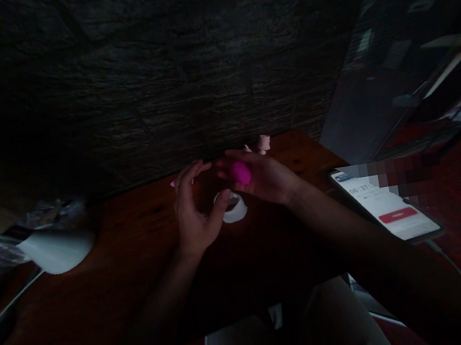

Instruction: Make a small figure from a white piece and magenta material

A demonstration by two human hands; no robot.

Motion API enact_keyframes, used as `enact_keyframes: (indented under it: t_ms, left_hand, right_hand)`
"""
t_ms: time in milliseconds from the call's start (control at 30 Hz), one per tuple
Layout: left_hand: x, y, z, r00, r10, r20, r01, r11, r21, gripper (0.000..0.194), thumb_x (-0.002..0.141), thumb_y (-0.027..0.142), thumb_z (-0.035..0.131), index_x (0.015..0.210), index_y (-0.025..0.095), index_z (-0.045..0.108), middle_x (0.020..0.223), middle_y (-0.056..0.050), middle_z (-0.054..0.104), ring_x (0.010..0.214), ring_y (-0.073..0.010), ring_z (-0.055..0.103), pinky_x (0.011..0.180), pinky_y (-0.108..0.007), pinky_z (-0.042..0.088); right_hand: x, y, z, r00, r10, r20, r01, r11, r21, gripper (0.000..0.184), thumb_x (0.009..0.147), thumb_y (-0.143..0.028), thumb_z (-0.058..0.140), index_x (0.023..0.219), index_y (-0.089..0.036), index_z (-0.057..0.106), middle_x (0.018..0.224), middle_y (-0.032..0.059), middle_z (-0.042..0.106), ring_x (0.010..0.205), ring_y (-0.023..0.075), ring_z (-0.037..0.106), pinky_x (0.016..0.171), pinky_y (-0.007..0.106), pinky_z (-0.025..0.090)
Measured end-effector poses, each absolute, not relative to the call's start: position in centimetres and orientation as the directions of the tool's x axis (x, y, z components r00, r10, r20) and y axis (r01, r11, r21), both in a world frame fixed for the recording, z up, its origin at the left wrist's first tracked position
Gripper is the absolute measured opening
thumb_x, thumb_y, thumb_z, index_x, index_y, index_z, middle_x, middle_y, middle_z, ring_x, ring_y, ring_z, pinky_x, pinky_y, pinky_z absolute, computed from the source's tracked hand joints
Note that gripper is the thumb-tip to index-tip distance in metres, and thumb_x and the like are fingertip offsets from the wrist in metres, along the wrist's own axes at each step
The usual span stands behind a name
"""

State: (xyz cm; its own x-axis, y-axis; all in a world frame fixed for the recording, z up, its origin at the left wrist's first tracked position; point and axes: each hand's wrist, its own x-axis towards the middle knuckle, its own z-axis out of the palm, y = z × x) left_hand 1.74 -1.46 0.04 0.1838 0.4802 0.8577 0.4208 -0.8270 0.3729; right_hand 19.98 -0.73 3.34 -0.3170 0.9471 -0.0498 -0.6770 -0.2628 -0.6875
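Note:
A bright pink ball (240, 173), smooth and perhaps of modelling clay, rests against the palm side of my right hand (264, 179). The fingers of that hand point left and are partly blurred. My left hand (196, 216) is held open beside it, thumb apart from the fingers, with nothing seen in its grasp. Just beyond the left thumb, a white ring-shaped thing (235, 209), like a roll of tape, lies on the table. A small pink piece (173, 184) shows behind the left fingers, mostly hidden.
Small pale pink shaped pieces (264, 142) stand near the wall behind my right hand. A white lamp head (58, 249) and clear plastic wrapping (56, 214) are on the left of the wooden table (132, 217). A lit phone (387, 206) lies at the right.

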Motion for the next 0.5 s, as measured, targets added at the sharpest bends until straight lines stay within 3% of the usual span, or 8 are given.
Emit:
enact_keyframes:
  t_ms: [67,133,233,333,500]
  left_hand:
    - [1.8,-1.48,0.02,0.183,0.476,0.86,0.418,-0.829,0.371,0.054,0.092,0.041,0.069,0.14,0.02,0.053,0.13,-0.013,0.068,0.128,-0.0291,0.061,0.114,-0.053,0.044]
    - [1.83,-1.54,0.0,0.182,0.479,0.859,0.42,-0.827,0.373,0.053,0.092,0.04,0.069,0.139,0.02,0.053,0.13,-0.012,0.068,0.128,-0.0288,0.061,0.113,-0.052,0.045]
    - [1.83,-1.67,0.04,0.184,0.486,0.855,0.432,-0.821,0.374,0.052,0.092,0.04,0.068,0.138,0.019,0.054,0.129,-0.013,0.069,0.126,-0.0285,0.062,0.111,-0.052,0.047]
    - [1.81,-1.78,0.16,0.19,0.496,0.847,0.474,-0.802,0.363,0.053,0.093,0.043,0.067,0.138,0.02,0.053,0.128,-0.013,0.069,0.125,-0.0287,0.063,0.11,-0.051,0.048]
    - [1.95,-1.98,0.36,0.208,0.478,0.854,0.506,-0.799,0.325,0.051,0.093,0.044,0.067,0.136,0.02,0.054,0.126,-0.011,0.07,0.127,-0.0285,0.062,0.11,-0.051,0.048]
  right_hand:
    - [19.72,-0.87,3.37,-0.305,0.952,-0.037,-0.678,-0.244,-0.693,0.007,0.095,-0.018,0.063,0.095,-0.022,0.069,0.093,-0.0001,0.077,0.075,0.0122,0.074,0.053,0.017,0.054]
    - [19.77,-0.79,3.32,-0.299,0.953,-0.04,-0.686,-0.244,-0.686,0.004,0.095,-0.022,0.066,0.092,-0.022,0.067,0.096,0.0004,0.077,0.075,0.0116,0.074,0.047,0.013,0.048]
    - [20.17,-0.45,3.27,-0.297,0.951,-0.089,-0.708,-0.282,-0.647,0.019,0.099,-0.033,0.062,0.086,-0.021,0.065,0.092,0.0023,0.078,0.072,0.0123,0.072,0.046,0.015,0.05]
    - [20.44,-0.16,3.25,-0.315,0.936,-0.159,-0.709,-0.343,-0.616,0.032,0.1,-0.044,0.058,0.081,-0.019,0.065,0.079,0.0046,0.075,0.062,0.0135,0.068,0.045,0.019,0.05]
    - [20.41,-0.17,3.1,-0.305,0.934,-0.188,-0.714,-0.355,-0.604,0.049,0.097,-0.056,0.058,0.063,-0.021,0.056,0.055,0.0012,0.061,0.052,0.0124,0.063,0.038,0.016,0.04]
